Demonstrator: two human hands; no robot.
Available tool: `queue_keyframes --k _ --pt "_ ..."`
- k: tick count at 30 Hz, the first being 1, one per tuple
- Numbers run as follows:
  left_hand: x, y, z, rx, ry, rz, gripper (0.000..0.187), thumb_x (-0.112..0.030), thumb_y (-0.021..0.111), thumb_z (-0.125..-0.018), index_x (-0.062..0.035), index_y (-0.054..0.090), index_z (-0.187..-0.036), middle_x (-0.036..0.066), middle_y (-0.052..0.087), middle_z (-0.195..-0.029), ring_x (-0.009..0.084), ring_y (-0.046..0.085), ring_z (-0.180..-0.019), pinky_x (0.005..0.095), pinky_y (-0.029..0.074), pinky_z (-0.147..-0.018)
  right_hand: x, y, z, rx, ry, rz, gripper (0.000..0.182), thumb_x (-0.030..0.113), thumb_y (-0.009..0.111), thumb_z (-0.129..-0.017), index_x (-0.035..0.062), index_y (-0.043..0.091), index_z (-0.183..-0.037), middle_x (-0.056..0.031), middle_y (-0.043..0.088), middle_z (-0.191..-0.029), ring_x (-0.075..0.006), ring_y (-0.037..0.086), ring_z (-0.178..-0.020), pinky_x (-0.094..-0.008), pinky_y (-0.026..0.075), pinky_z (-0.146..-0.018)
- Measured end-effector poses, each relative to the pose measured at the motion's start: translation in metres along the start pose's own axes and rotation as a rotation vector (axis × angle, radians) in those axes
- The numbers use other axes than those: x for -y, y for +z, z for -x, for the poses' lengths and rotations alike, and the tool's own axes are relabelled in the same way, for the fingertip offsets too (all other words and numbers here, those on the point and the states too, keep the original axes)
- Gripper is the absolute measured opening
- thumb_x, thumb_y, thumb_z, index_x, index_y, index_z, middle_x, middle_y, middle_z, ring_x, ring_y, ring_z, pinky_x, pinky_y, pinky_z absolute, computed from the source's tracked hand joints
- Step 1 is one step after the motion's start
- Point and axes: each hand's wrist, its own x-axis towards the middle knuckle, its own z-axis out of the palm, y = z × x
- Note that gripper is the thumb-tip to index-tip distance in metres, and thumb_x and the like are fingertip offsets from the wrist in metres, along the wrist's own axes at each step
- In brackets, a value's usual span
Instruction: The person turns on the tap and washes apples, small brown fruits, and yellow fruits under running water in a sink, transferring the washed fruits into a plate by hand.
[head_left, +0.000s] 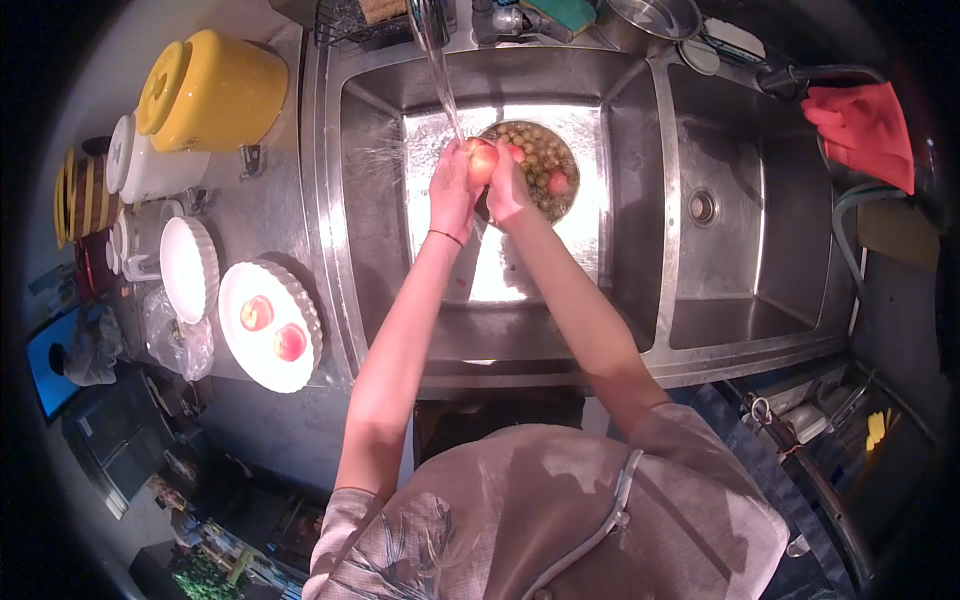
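Both of my hands are closed around a red-and-yellow peach over the left sink basin. My left hand holds it from the left, my right hand from the right. A stream of water falls from the faucet onto the peach and my left fingers. Just right of my hands, a round bowl in the basin holds many small greenish grapes and some reddish fruit. My right hand partly covers this bowl.
On the left counter, a white fluted dish carries two peaches, beside another white dish. A yellow canister stands behind. Right of the divider is a second basin; red rubber gloves hang at its far edge.
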Motion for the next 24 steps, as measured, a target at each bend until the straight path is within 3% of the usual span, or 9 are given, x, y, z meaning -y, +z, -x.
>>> queue_keyframes --k 2,5,10,13,15,17,19,21,24 --pt "0.017 -0.002 -0.003 -0.031 0.064 -0.127 0.037 -0.033 0.040 -0.092 -0.0064 0.041 -0.118 0.009 0.051 -0.109 0.0181 0.054 -0.096 0.0302 0.048 -0.079 0.005 0.002 0.008 0.015 -0.001 -0.048 0.038 0.034 0.037 -0.092 0.0023 0.054 -0.103 -0.0089 0.058 -0.093 -0.0167 0.057 -0.075 -0.0292 0.047 -0.069" --pt "0.024 -0.017 -0.020 0.116 -0.149 0.040 0.040 -0.038 0.042 -0.091 -0.0071 0.044 -0.116 0.008 0.051 -0.109 0.0187 0.055 -0.093 0.0287 0.049 -0.078 0.000 0.001 0.008 -0.042 -0.211 0.389 0.036 0.030 0.041 -0.090 0.0001 0.053 -0.105 -0.0100 0.059 -0.095 -0.0169 0.057 -0.082 -0.0289 0.047 -0.071" --pt "0.002 -0.022 -0.024 -0.081 -0.497 0.341 0.056 -0.051 0.043 -0.085 -0.0041 0.044 -0.115 0.018 0.049 -0.110 0.0271 0.055 -0.095 0.0342 0.053 -0.078 0.004 -0.007 0.016 -0.090 -0.357 0.592 0.030 0.024 0.048 -0.086 -0.0015 0.056 -0.101 -0.0124 0.059 -0.093 -0.0200 0.057 -0.086 -0.0308 0.046 -0.073" --pt "0.001 -0.042 -0.034 -0.011 -0.714 0.663 0.063 -0.054 0.046 -0.082 -0.0016 0.042 -0.117 0.021 0.048 -0.111 0.0303 0.054 -0.097 0.0340 0.053 -0.078 0.011 -0.037 0.028 -0.242 -0.219 0.340 0.027 0.021 0.049 -0.084 -0.0015 0.058 -0.095 -0.0138 0.059 -0.094 -0.0216 0.057 -0.085 -0.0310 0.045 -0.075" --pt "-0.015 -0.033 -0.009 -0.111 -0.444 0.234 0.057 -0.041 0.061 -0.078 0.0002 0.042 -0.112 0.019 0.050 -0.105 0.0277 0.058 -0.086 0.0299 0.055 -0.068 -0.030 -0.129 -0.021 -0.380 -0.364 0.797 0.023 0.017 0.052 -0.079 0.0014 0.058 -0.094 -0.0157 0.059 -0.092 -0.0246 0.057 -0.087 -0.0340 0.044 -0.078" --pt "-0.022 -0.032 0.008 -0.165 -0.043 -0.413 0.053 -0.031 0.068 -0.075 -0.0002 0.043 -0.109 0.016 0.053 -0.102 0.0234 0.060 -0.079 0.0268 0.054 -0.062 -0.033 -0.160 -0.011 -0.587 -0.413 1.152 0.023 0.010 0.057 -0.071 0.0013 0.060 -0.092 -0.0094 0.061 -0.073 -0.0202 0.059 -0.071 -0.0300 0.044 -0.073" --pt "-0.026 -0.054 0.016 -0.188 0.325 -0.817 0.051 -0.016 0.076 -0.067 -0.0017 0.046 -0.106 0.011 0.054 -0.097 0.0142 0.058 -0.077 0.0222 0.050 -0.062 -0.026 -0.173 -0.002 -0.601 -0.467 1.334 0.029 0.013 0.061 -0.069 0.0037 0.058 -0.096 -0.0124 0.059 -0.077 -0.0248 0.057 -0.076 -0.0333 0.044 -0.075" --pt "-0.040 -0.064 0.040 -0.188 0.484 -0.650 0.052 -0.014 0.078 -0.063 -0.0011 0.050 -0.104 0.008 0.057 -0.095 0.0139 0.057 -0.083 0.0247 0.049 -0.073 -0.024 -0.180 0.003 -0.615 -0.492 1.479 0.035 0.015 0.063 -0.068 0.0073 0.056 -0.101 -0.0153 0.056 -0.085 -0.0298 0.053 -0.083 -0.0380 0.043 -0.077" --pt "-0.070 -0.085 0.086 -0.407 0.568 -0.841 0.057 -0.009 0.078 -0.062 -0.0007 0.048 -0.110 0.010 0.054 -0.102 0.0153 0.054 -0.091 0.0267 0.047 -0.080 -0.022 -0.182 -0.009 -0.629 -0.522 1.667 0.046 0.018 0.064 -0.069 0.0133 0.048 -0.112 -0.0190 0.047 -0.103 -0.0365 0.045 -0.094 -0.0454 0.041 -0.077"
